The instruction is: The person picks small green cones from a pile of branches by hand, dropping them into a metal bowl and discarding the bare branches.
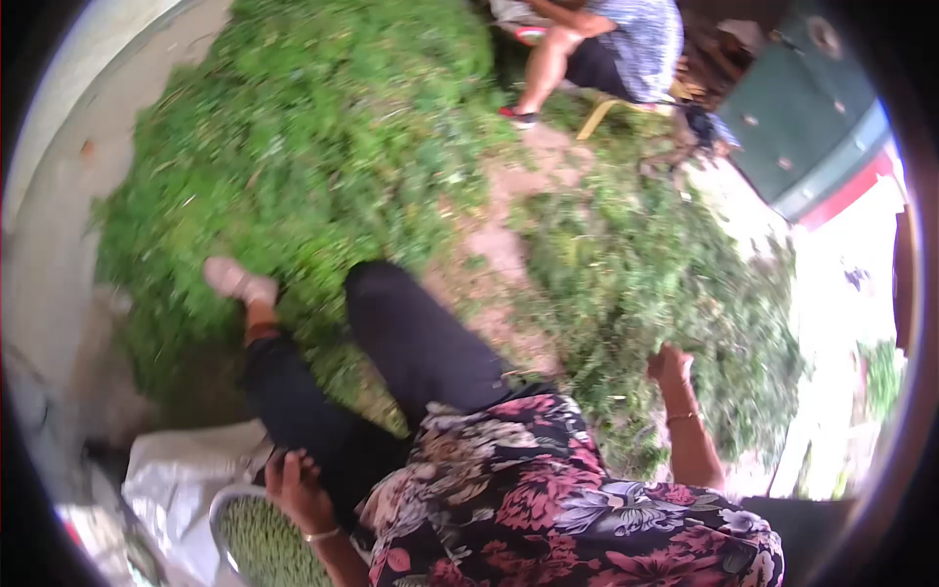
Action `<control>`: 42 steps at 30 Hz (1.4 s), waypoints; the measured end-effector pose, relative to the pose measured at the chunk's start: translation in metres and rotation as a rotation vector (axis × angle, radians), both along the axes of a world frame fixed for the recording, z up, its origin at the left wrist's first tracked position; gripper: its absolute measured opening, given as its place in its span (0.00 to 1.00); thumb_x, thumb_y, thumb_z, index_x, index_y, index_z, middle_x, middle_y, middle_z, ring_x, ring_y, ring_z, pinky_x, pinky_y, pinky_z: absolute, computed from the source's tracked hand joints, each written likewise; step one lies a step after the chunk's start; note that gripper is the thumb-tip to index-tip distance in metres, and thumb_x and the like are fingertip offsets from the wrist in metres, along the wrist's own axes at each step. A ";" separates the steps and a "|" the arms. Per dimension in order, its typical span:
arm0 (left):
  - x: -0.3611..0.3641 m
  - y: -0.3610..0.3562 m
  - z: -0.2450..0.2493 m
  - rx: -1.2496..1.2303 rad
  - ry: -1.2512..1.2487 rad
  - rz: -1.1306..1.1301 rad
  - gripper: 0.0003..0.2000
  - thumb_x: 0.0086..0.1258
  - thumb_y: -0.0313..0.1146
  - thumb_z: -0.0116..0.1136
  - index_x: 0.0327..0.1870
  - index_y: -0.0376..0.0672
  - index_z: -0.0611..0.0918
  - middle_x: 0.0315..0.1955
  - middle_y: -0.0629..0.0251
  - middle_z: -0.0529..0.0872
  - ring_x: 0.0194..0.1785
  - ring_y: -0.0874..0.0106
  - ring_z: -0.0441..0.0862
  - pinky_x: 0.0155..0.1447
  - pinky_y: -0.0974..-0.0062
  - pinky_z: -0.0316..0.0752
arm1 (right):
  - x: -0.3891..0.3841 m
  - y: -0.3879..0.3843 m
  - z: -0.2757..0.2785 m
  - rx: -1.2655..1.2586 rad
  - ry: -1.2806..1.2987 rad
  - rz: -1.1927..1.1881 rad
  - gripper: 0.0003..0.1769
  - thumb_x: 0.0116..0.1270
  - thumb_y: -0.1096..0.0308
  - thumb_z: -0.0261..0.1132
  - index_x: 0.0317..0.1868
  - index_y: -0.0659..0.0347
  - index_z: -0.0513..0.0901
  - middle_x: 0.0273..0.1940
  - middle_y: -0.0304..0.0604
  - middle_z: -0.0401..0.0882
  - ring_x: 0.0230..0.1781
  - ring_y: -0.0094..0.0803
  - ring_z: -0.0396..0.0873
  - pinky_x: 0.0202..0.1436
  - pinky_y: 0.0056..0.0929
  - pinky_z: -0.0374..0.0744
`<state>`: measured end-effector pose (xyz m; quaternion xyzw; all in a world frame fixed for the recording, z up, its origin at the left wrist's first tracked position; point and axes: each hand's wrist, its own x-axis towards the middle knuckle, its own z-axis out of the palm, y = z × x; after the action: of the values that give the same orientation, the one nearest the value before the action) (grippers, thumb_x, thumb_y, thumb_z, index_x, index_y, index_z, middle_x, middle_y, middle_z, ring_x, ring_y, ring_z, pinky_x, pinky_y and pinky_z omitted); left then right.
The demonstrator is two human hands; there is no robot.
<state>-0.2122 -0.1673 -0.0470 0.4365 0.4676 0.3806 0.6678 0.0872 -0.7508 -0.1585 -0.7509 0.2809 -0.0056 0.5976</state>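
Observation:
My left hand [299, 497] is beside the rim of a pale bowl [217, 511], near my left thigh. Its fingers are slightly bent and apart, with nothing visible in them. Small green pods or beans [262, 540] fill the bowl, partly covered by my forearm. Out to the right, my right hand [671, 365] is closed, above or against a heap of cut green plants [665, 284]. Blur hides whatever its fingers may hold.
A larger pile of green plants [323, 127] spreads ahead and left, around my foot. A strip of bare ground [509, 220] separates the heaps. A white sack [186, 470] lies by the bowl. Another person [636, 44] sits ahead, near a dark green panel [802, 108].

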 end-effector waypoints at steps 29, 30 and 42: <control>-0.005 0.090 0.084 0.105 0.017 -0.044 0.08 0.64 0.27 0.57 0.36 0.29 0.79 0.25 0.61 0.82 0.25 0.76 0.77 0.27 0.82 0.70 | -0.020 0.471 0.264 0.180 -0.507 1.117 0.15 0.66 0.70 0.59 0.47 0.75 0.78 0.30 0.46 0.81 0.31 0.28 0.80 0.40 0.25 0.78; 0.008 0.109 0.076 0.081 0.014 -0.045 0.06 0.63 0.26 0.57 0.34 0.30 0.79 0.24 0.62 0.82 0.24 0.78 0.77 0.26 0.83 0.69 | -0.019 0.492 0.261 0.207 -0.474 1.246 0.14 0.66 0.71 0.59 0.47 0.75 0.78 0.30 0.45 0.81 0.31 0.27 0.80 0.40 0.25 0.78; 0.030 0.185 -0.284 0.274 1.245 -0.665 0.14 0.50 0.33 0.62 0.36 0.32 0.83 0.29 0.44 0.84 0.39 0.48 0.82 0.46 0.58 0.77 | 0.034 0.670 0.201 0.046 -0.134 1.712 0.09 0.64 0.76 0.60 0.43 0.74 0.78 0.29 0.43 0.83 0.29 0.20 0.78 0.31 0.19 0.76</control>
<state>-0.1819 0.0174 -0.3315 0.7718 0.5520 -0.1071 0.2970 0.1216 -0.0804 0.0427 -0.6899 -0.4183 0.4088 0.4265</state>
